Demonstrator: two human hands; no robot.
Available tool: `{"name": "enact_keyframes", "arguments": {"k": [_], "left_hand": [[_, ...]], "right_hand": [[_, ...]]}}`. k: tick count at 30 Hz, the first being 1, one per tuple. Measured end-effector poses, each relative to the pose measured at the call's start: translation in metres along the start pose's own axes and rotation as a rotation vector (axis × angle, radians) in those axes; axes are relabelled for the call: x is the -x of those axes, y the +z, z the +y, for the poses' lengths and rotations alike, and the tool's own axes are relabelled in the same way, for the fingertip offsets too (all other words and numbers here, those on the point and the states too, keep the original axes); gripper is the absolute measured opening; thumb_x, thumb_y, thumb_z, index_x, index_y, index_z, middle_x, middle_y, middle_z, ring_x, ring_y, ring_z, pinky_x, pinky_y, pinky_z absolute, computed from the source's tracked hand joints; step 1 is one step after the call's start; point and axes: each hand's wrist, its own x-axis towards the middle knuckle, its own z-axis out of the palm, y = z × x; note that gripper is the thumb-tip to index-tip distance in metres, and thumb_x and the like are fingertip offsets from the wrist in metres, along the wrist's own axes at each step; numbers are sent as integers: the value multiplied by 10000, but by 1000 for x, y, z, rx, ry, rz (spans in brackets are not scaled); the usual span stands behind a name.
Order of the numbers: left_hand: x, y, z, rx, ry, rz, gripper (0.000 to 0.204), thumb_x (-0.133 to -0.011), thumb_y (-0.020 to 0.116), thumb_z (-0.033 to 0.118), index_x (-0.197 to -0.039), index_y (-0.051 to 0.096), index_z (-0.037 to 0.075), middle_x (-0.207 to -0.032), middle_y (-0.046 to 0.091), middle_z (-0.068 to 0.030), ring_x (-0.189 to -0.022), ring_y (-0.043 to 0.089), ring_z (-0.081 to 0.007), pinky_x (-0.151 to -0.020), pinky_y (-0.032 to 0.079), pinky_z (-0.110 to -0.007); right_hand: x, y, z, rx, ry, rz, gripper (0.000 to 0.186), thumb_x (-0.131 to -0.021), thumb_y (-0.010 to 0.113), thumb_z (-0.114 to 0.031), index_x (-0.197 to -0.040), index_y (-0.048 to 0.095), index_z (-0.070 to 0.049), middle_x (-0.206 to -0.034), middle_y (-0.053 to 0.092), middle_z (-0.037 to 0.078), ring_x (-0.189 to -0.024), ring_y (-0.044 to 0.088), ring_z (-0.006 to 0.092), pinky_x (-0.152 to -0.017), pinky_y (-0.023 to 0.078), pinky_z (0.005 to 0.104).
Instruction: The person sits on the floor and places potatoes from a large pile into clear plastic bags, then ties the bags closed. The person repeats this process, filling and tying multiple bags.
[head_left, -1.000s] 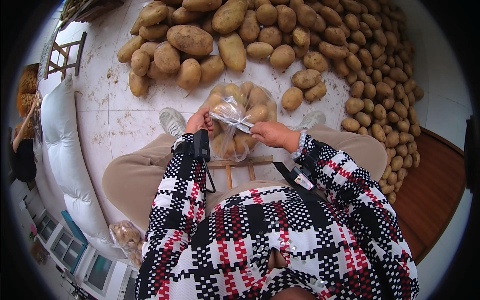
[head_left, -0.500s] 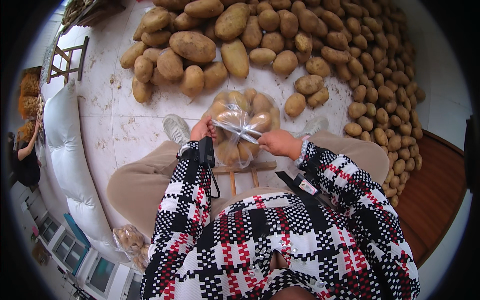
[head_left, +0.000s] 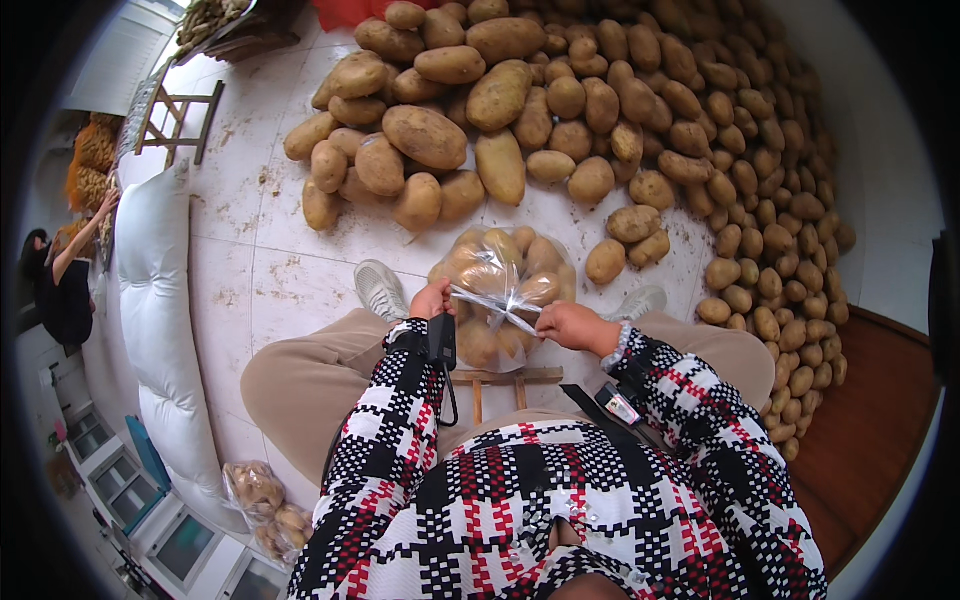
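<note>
Between my knees stands a clear plastic bag (head_left: 505,262) full of potatoes, its neck gathered and twisted at the top. My left hand (head_left: 432,299) is closed on one end of the twisted plastic. On the other side, my right hand (head_left: 572,327) pinches the opposite end, so the plastic is stretched taut across the bag, crossing at a knot-like bunch in the middle. Whether that bunch is a finished knot I cannot tell. Just past the bag lie a few loose potatoes (head_left: 606,261) on the floor.
A large potato heap (head_left: 690,130) spreads ahead and to the right, beside a brown wooden board (head_left: 870,400). A long white cushion (head_left: 160,300) lies left, with bagged potatoes (head_left: 265,505) near its end. A wooden stool (head_left: 497,377) is under me. Another person (head_left: 68,275) is far left.
The whole view has shifted, so the scene sits lower and further right. Both hands keep their hold on the plastic ends, with little visible change in the bag.
</note>
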Motion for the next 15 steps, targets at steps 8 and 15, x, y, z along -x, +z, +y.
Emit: {"name": "enact_keyframes", "arguments": {"k": [8, 15], "left_hand": [[64, 37, -7, -431, 370, -281, 161, -791, 616, 231, -701, 562, 110, -607, 483, 44, -486, 392, -64, -432, 317, -211], [86, 52, -27, -758, 642, -377, 157, -857, 537, 206, -824, 596, 65, -644, 528, 11, -497, 437, -70, -428, 354, -223]], "right_hand": [[-27, -20, -26, -470, 56, 27, 117, -757, 597, -132, -798, 613, -24, -701, 578, 104, -644, 551, 227, -618, 435, 306], [-31, -23, -43, 15, -217, 148, 101, -702, 619, -138, -755, 609, -53, -742, 544, 125, -741, 530, 301, -681, 430, 389]]}}
